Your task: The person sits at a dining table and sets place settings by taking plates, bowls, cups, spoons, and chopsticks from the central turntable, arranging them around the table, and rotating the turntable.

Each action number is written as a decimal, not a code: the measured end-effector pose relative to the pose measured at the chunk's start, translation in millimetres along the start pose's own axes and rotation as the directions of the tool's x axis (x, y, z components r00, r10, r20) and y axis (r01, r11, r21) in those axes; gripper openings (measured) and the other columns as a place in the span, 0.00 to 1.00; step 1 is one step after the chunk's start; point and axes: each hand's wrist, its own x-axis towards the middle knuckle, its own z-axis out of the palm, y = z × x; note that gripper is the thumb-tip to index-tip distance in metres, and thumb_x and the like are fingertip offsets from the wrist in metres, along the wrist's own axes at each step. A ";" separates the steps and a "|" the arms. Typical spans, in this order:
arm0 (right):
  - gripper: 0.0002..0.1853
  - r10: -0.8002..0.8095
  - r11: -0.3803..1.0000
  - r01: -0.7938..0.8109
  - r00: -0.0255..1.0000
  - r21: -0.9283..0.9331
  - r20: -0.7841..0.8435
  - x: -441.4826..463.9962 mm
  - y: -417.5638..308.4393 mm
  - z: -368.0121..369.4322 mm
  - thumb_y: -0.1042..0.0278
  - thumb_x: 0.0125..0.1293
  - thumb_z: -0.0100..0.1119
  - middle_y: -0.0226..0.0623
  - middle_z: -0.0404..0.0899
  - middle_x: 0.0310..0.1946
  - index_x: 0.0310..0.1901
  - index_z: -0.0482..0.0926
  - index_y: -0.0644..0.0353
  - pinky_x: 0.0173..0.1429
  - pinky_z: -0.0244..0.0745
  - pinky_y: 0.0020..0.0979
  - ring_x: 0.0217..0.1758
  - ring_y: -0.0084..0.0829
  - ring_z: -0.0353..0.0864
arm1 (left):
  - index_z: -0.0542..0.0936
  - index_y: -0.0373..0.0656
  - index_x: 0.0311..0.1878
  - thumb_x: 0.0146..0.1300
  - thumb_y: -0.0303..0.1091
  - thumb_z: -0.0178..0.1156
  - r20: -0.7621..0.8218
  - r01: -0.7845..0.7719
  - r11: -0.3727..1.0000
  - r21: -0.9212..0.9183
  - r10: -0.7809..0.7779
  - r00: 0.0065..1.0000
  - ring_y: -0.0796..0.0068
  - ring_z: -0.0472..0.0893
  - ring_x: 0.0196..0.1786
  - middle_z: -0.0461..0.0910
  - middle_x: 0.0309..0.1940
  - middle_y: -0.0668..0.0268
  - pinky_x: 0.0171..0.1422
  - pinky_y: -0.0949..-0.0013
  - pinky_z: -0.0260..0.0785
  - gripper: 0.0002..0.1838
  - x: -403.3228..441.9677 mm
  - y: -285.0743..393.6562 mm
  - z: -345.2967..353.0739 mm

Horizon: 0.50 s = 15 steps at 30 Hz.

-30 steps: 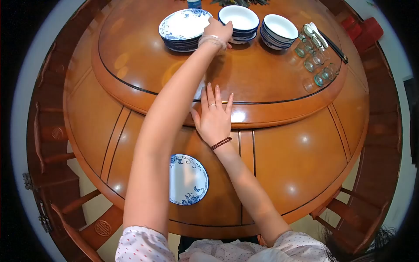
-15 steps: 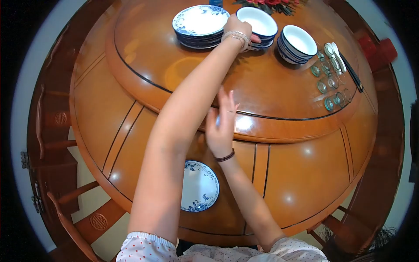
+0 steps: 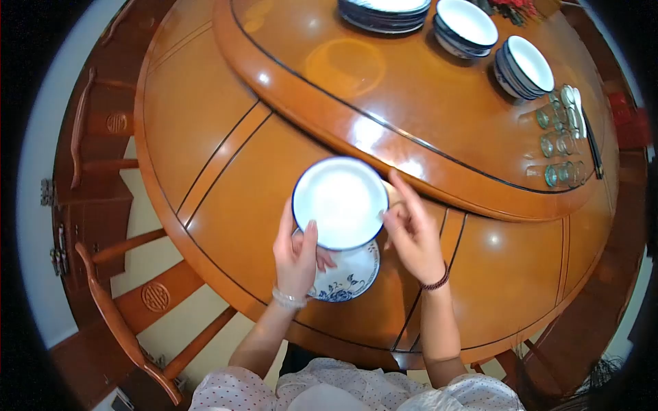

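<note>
A white bowl with a blue rim is held up in front of me, tilted a little. My left hand grips its lower left side, thumb over the rim and fingers underneath. At the right side, my right hand has its thumb at the rim, its fingers around the outside. Below the bowl, a white plate with blue flowers lies on the wooden table, its far part covered by the bowl.
On the raised turntable stand a stack of plates, two stacks of bowls, several small glasses, white spoons and black chopsticks. Red flowers are at the back. A wooden chair is at the left.
My left hand has come back from the stacks on the turntable and now holds a bowl above the plate. My right hand has moved to the bowl's side. The view has shifted.
</note>
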 end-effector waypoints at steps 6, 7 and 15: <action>0.25 0.098 0.985 -0.078 0.987 -0.153 0.128 -54.0 33.1 40.2 0.76 0.61 0.53 0.34 0.66 0.20 0.62 0.63 0.60 0.28 0.66 0.23 0.21 0.22 0.67 | 0.50 0.38 0.67 0.68 0.32 0.44 -0.105 0.137 0.991 -0.006 -0.137 0.985 0.83 0.73 0.14 0.78 0.23 0.63 0.15 0.83 0.63 0.27 -69.5 -46.4 -29.9; 0.25 0.135 0.980 -0.115 0.983 -0.160 0.122 -60.5 36.5 41.8 0.76 0.61 0.53 0.34 0.66 0.20 0.62 0.63 0.60 0.28 0.66 0.23 0.21 0.22 0.66 | 0.50 0.38 0.67 0.68 0.32 0.44 -0.118 0.142 0.990 -0.012 -0.142 0.983 0.83 0.73 0.14 0.78 0.23 0.63 0.15 0.83 0.63 0.27 -73.5 -50.2 -31.7; 0.24 0.150 0.958 -0.120 0.984 -0.260 0.099 -74.8 37.0 40.1 0.75 0.62 0.52 0.34 0.64 0.17 0.60 0.64 0.61 0.28 0.66 0.24 0.19 0.23 0.66 | 0.49 0.38 0.67 0.67 0.31 0.45 -0.059 0.176 0.984 0.015 -0.175 0.983 0.83 0.73 0.14 0.78 0.22 0.62 0.15 0.82 0.64 0.28 -82.0 -67.3 -34.1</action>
